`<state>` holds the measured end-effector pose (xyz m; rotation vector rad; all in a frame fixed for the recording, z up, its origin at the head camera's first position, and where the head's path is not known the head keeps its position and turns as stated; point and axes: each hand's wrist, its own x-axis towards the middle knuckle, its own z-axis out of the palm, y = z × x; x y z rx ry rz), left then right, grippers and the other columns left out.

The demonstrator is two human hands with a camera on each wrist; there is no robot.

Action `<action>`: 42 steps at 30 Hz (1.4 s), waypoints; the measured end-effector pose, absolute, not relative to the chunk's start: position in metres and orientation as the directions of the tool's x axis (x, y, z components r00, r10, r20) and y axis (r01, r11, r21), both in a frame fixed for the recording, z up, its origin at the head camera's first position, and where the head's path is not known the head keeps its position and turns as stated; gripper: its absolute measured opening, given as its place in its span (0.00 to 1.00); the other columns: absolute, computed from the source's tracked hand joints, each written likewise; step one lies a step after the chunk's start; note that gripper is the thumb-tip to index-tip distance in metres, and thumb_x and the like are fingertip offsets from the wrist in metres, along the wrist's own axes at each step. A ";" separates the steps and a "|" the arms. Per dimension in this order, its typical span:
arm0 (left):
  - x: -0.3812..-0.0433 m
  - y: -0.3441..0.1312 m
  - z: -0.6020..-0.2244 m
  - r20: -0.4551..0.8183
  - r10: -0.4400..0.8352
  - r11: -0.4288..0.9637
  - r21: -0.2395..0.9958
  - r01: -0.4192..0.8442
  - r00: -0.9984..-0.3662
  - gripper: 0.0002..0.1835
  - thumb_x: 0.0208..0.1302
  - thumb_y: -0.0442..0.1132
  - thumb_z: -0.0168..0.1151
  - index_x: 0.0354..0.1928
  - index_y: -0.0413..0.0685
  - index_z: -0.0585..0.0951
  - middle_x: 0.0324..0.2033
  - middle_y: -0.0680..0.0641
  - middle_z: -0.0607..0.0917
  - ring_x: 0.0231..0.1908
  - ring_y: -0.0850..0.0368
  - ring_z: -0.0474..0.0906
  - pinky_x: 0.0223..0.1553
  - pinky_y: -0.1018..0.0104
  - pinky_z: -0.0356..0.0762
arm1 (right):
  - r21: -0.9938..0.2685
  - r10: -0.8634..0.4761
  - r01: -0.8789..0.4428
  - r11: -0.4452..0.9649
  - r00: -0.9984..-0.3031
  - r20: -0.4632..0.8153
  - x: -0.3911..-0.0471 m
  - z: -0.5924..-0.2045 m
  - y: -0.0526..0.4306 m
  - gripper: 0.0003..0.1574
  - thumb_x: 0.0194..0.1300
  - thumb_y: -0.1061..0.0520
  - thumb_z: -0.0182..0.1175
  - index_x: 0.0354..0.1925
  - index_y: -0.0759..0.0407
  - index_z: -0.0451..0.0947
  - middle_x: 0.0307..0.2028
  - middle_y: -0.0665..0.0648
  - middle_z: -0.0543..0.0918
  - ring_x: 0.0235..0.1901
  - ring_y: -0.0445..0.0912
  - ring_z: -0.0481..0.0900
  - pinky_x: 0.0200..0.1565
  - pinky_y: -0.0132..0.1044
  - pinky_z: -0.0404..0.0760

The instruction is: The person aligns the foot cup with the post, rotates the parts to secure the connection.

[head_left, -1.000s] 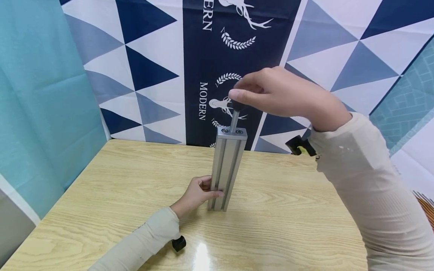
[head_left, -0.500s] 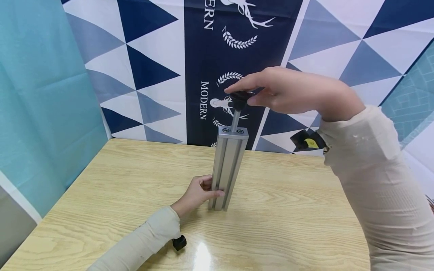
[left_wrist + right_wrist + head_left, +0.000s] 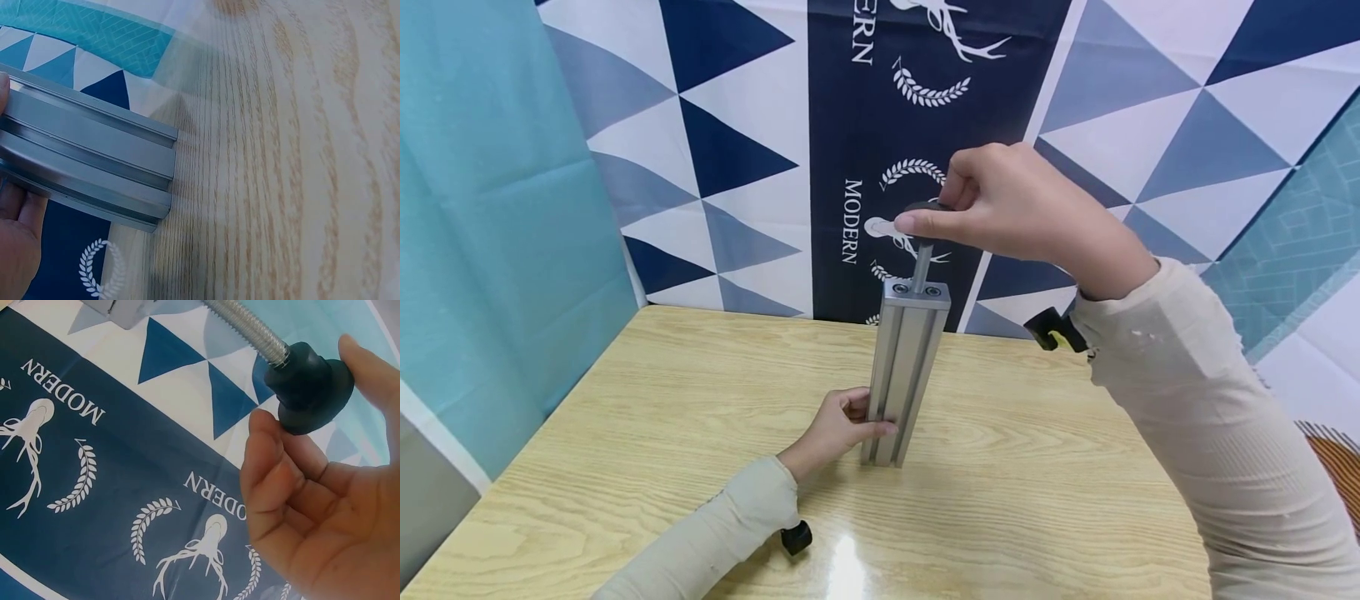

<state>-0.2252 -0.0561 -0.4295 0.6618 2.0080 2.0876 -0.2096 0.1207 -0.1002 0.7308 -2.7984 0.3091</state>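
An aluminium profile (image 3: 901, 375) stands upright on the table, leaning slightly in the head view. Near its lower end my left hand (image 3: 835, 429) grips it, thumb across the front face and fingers behind. From the plate with two screws (image 3: 916, 293) on its top rises a threaded stem (image 3: 247, 325). The stem carries a black levelling foot (image 3: 312, 387), its wide disc facing up. My right hand (image 3: 1011, 200) pinches the rim of that disc between thumb and fingers. In the left wrist view the profile's grooved lower end (image 3: 94, 150) meets the wood.
The wooden table (image 3: 1037, 467) spreads around the profile. Behind it hangs a patterned cloth (image 3: 745, 150) with triangles and deer heads. A teal curtain (image 3: 497, 208) closes off the left side. Black clips (image 3: 796, 537) sit at both sleeve cuffs.
My right hand has twisted at the foot: thumb and fingers swung round its rim one way, then back, the wrist shifting right and then left. The left hand and profile have stayed put.
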 end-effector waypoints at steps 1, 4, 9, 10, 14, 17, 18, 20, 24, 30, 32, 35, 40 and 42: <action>-0.225 -0.056 -0.430 0.191 0.414 -0.074 0.982 0.176 -0.890 0.28 0.52 0.37 0.73 0.57 0.41 0.79 0.44 0.43 0.86 0.42 0.58 0.83 0.46 0.63 0.82 | -0.142 -0.450 -0.500 0.854 -0.848 0.279 -0.210 -0.101 0.120 0.37 0.56 0.27 0.60 0.33 0.60 0.77 0.23 0.55 0.76 0.25 0.49 0.72 0.26 0.40 0.70; -0.225 -0.056 -0.430 0.176 0.418 -0.070 0.984 0.161 -0.891 0.28 0.53 0.36 0.73 0.58 0.43 0.79 0.44 0.43 0.86 0.43 0.58 0.83 0.47 0.63 0.82 | -0.142 -0.437 -0.485 0.863 -0.857 0.271 -0.210 -0.103 0.122 0.38 0.57 0.26 0.58 0.35 0.60 0.77 0.26 0.56 0.77 0.26 0.49 0.73 0.27 0.41 0.71; -0.227 -0.054 -0.430 0.169 0.430 -0.080 0.986 0.149 -0.887 0.26 0.54 0.33 0.71 0.57 0.40 0.78 0.44 0.43 0.86 0.42 0.59 0.83 0.47 0.64 0.81 | -0.169 -0.440 -0.470 0.867 -0.878 0.188 -0.211 -0.102 0.127 0.42 0.60 0.25 0.53 0.49 0.59 0.76 0.39 0.59 0.81 0.38 0.52 0.77 0.38 0.47 0.77; -0.227 -0.054 -0.431 0.167 0.425 -0.080 0.986 0.147 -0.889 0.25 0.55 0.32 0.71 0.57 0.40 0.78 0.44 0.43 0.86 0.42 0.60 0.83 0.47 0.64 0.81 | -0.176 -0.455 -0.480 0.860 -0.875 0.163 -0.211 -0.102 0.127 0.42 0.61 0.25 0.52 0.54 0.57 0.75 0.43 0.60 0.81 0.41 0.53 0.78 0.41 0.49 0.78; -0.227 -0.056 -0.429 0.152 0.413 -0.061 0.988 0.139 -0.898 0.26 0.54 0.29 0.70 0.57 0.39 0.78 0.44 0.41 0.86 0.41 0.61 0.83 0.46 0.65 0.82 | -0.213 -0.575 -0.574 0.791 -0.816 0.063 -0.214 -0.098 0.132 0.42 0.66 0.30 0.51 0.69 0.51 0.63 0.60 0.60 0.74 0.56 0.55 0.75 0.55 0.57 0.74; -0.223 -0.056 -0.420 0.139 0.409 -0.042 0.990 0.134 -0.902 0.26 0.54 0.29 0.70 0.58 0.38 0.78 0.45 0.40 0.85 0.41 0.61 0.83 0.46 0.65 0.82 | -0.210 -0.693 -0.679 0.704 -0.721 0.009 -0.217 -0.094 0.139 0.37 0.71 0.38 0.49 0.73 0.48 0.57 0.68 0.56 0.65 0.60 0.53 0.73 0.60 0.56 0.71; -0.220 -0.057 -0.417 0.137 0.408 -0.037 0.990 0.133 -0.903 0.27 0.54 0.30 0.70 0.58 0.38 0.77 0.45 0.40 0.85 0.41 0.61 0.83 0.46 0.65 0.82 | -0.206 -0.730 -0.714 0.669 -0.684 0.001 -0.218 -0.093 0.141 0.36 0.73 0.42 0.49 0.73 0.48 0.56 0.70 0.54 0.63 0.61 0.52 0.72 0.60 0.55 0.71; -0.217 -0.058 -0.411 0.132 0.407 -0.031 0.991 0.131 -0.904 0.27 0.55 0.31 0.71 0.58 0.37 0.77 0.45 0.40 0.85 0.41 0.61 0.83 0.46 0.65 0.81 | -0.187 -0.789 -0.774 0.604 -0.614 -0.006 -0.221 -0.092 0.143 0.32 0.75 0.51 0.49 0.73 0.49 0.56 0.71 0.52 0.61 0.63 0.49 0.69 0.61 0.52 0.71; -0.213 -0.058 -0.405 0.133 0.405 -0.037 0.991 0.129 -0.905 0.27 0.55 0.33 0.71 0.58 0.37 0.77 0.45 0.41 0.86 0.41 0.61 0.82 0.46 0.65 0.81 | -0.145 -0.849 -0.841 0.520 -0.528 0.018 -0.223 -0.092 0.144 0.33 0.73 0.66 0.47 0.72 0.51 0.58 0.70 0.52 0.63 0.64 0.45 0.65 0.61 0.48 0.71; -0.214 -0.058 -0.407 0.143 0.411 -0.041 0.989 0.139 -0.900 0.27 0.55 0.31 0.71 0.59 0.37 0.76 0.45 0.40 0.85 0.41 0.61 0.82 0.46 0.65 0.81 | -0.046 -0.810 -0.816 0.576 -0.577 0.109 -0.219 -0.092 0.140 0.27 0.71 0.62 0.53 0.67 0.53 0.68 0.35 0.53 0.80 0.25 0.43 0.70 0.29 0.34 0.71; -0.214 -0.058 -0.407 0.149 0.413 -0.039 0.989 0.145 -0.899 0.27 0.55 0.31 0.70 0.59 0.37 0.76 0.46 0.39 0.85 0.41 0.61 0.82 0.46 0.65 0.81 | -0.061 -0.751 -0.764 0.642 -0.643 0.148 -0.216 -0.091 0.137 0.24 0.69 0.54 0.58 0.62 0.55 0.74 0.29 0.53 0.81 0.22 0.43 0.71 0.28 0.33 0.73; -0.214 -0.058 -0.407 0.154 0.417 -0.040 0.988 0.151 -0.896 0.27 0.55 0.30 0.70 0.58 0.37 0.77 0.45 0.39 0.85 0.41 0.62 0.83 0.46 0.65 0.81 | -0.125 -0.625 -0.650 0.749 -0.757 0.191 -0.212 -0.093 0.132 0.29 0.63 0.41 0.63 0.54 0.59 0.79 0.32 0.56 0.83 0.31 0.46 0.77 0.38 0.39 0.78; -0.215 -0.058 -0.408 0.167 0.428 -0.059 0.986 0.157 -0.888 0.23 0.56 0.29 0.69 0.55 0.35 0.78 0.44 0.39 0.86 0.40 0.62 0.83 0.46 0.66 0.82 | -0.180 -0.470 -0.515 0.838 -0.849 0.242 -0.207 -0.100 0.124 0.38 0.55 0.30 0.64 0.43 0.62 0.79 0.30 0.58 0.80 0.30 0.49 0.75 0.31 0.42 0.75; -0.214 -0.058 -0.408 0.169 0.428 -0.062 0.985 0.158 -0.888 0.23 0.56 0.29 0.69 0.55 0.35 0.79 0.43 0.39 0.86 0.40 0.62 0.83 0.46 0.66 0.82 | -0.178 -0.451 -0.501 0.847 -0.854 0.261 -0.206 -0.102 0.122 0.38 0.54 0.29 0.64 0.40 0.62 0.79 0.26 0.57 0.78 0.27 0.49 0.73 0.26 0.40 0.71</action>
